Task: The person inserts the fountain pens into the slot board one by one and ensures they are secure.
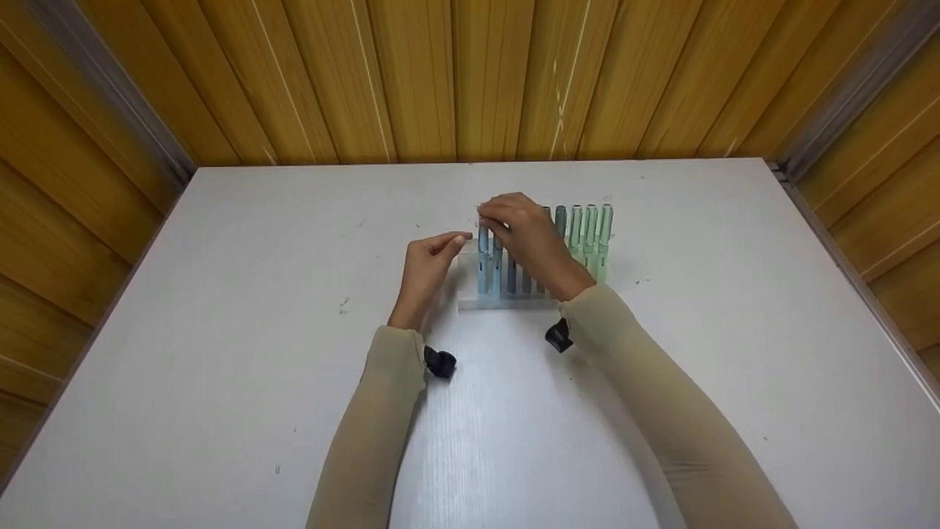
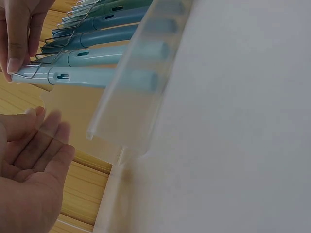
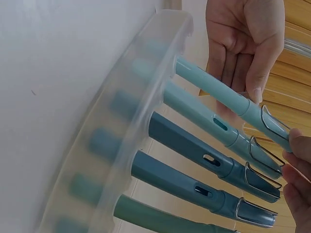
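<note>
A translucent pen stand [image 1: 470,302] holds a row of upright pens that run from pale blue through dark blue to green. My right hand [image 1: 540,239] pinches the cap top of the pale blue pen [image 2: 80,76] at the left end of the row. That pen's lower end sits in the stand, blurred behind its frosted front. At the left side, my left hand [image 1: 428,273] pinches the edge of the stand's clear back panel [image 2: 73,109] between thumb and fingers. Beside the held pen stands a second light blue pen [image 3: 201,114], then a dark blue pen [image 3: 189,143].
Pale green pens [image 1: 590,228] stand at the right end of the row, partly behind the right wrist. The stand rests on a white table [image 1: 242,353]. Yellow wood-look panels [image 1: 418,81] rise behind it.
</note>
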### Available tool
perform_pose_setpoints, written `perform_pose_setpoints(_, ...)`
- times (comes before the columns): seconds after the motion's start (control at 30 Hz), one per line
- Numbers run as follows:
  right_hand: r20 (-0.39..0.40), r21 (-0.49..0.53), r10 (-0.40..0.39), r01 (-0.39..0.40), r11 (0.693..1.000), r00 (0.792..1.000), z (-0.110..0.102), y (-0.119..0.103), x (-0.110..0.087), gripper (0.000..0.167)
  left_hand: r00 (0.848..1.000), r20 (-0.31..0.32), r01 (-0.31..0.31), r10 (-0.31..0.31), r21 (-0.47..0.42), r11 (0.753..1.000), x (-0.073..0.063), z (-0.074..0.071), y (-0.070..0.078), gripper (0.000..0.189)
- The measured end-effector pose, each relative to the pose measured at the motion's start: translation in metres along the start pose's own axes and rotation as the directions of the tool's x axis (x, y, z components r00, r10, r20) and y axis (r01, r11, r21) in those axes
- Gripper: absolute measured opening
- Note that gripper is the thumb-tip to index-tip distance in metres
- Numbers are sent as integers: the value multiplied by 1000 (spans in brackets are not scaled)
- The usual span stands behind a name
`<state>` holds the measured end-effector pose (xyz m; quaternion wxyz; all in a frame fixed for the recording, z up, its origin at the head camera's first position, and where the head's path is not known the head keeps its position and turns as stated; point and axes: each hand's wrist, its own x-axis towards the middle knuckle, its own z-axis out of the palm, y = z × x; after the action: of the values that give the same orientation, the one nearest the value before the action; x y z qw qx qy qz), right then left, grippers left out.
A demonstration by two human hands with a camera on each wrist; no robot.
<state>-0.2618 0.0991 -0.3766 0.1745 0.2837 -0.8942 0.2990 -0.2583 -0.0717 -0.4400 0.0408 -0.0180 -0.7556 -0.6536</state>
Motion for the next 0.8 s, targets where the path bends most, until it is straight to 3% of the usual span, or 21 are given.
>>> perform_pose_setpoints(0.33, -24, -23, -10, 9, 1000, 1000, 7, 0, 5, 22, 1000, 10, 13, -13, -20, 1000, 0, -1, 0, 23)
perform_pose_setpoints(0.57, -4, -15, 53, -53, 998, 999, 7, 2, 4, 23, 1000, 20, 17, -17, -31, 999, 0, -1, 0, 26)
perform_pose_setpoints(0.8, 12, -31, 66, -65, 997, 998, 7, 2, 4, 24, 1000, 15, 7, -7, -11, 1000, -1, -2, 1, 23)
